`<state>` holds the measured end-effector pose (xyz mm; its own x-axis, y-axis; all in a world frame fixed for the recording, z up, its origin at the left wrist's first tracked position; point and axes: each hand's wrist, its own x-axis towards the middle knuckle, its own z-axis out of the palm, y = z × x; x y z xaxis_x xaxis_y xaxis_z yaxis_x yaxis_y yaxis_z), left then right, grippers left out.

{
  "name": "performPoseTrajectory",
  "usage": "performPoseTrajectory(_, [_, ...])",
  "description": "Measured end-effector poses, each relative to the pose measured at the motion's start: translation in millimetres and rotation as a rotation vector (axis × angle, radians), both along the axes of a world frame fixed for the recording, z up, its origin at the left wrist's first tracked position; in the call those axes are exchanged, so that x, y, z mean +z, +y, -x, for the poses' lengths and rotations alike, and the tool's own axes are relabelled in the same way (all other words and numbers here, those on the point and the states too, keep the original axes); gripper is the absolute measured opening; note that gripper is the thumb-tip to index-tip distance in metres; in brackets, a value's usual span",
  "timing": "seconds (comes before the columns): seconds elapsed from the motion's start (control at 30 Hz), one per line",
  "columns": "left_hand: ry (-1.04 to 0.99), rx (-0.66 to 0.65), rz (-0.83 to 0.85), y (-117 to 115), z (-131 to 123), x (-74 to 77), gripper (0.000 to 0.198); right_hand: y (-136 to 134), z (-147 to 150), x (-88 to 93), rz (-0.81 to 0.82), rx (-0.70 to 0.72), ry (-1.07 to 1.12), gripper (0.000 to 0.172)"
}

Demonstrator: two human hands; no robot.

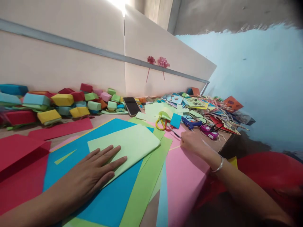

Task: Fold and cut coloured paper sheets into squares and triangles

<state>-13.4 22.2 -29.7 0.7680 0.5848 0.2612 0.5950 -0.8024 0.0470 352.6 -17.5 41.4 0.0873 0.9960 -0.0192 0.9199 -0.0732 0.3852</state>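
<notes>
My left hand (94, 171) lies flat with fingers stretched out on a folded pale green paper sheet (127, 143), which rests on a blue sheet (104, 201). My right hand (193, 143), with a silver bangle at the wrist, reaches over a pink sheet (184, 183). Its fingers are curled round a thin dark pen-like stick (174, 133) near the scissors with yellow and red handles (162, 124).
Folded paper boxes in many colours (61, 104) are heaped along the cardboard wall at the left. A black phone (132, 105) lies behind the sheets. A blue glue gun (191, 123), cards and sticks clutter the far right. Red sheets (21, 164) cover the left.
</notes>
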Motion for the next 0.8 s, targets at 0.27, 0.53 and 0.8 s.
performPoseTrajectory(0.27, [0.019,-0.006,0.018,5.8,1.5,-9.3,0.044,-13.5,6.7,-4.8,-0.080,0.025,-0.022,0.039])
performPoseTrajectory(0.53, [0.013,-0.009,0.032,5.4,1.0,-6.6,0.044,-25.1,92.6,-4.0,0.267,0.552,0.078,0.066])
performPoseTrajectory(0.8, [0.048,-0.023,0.035,3.0,3.1,-4.1,0.046,-21.9,78.4,-8.1,0.266,0.350,-0.010,0.062])
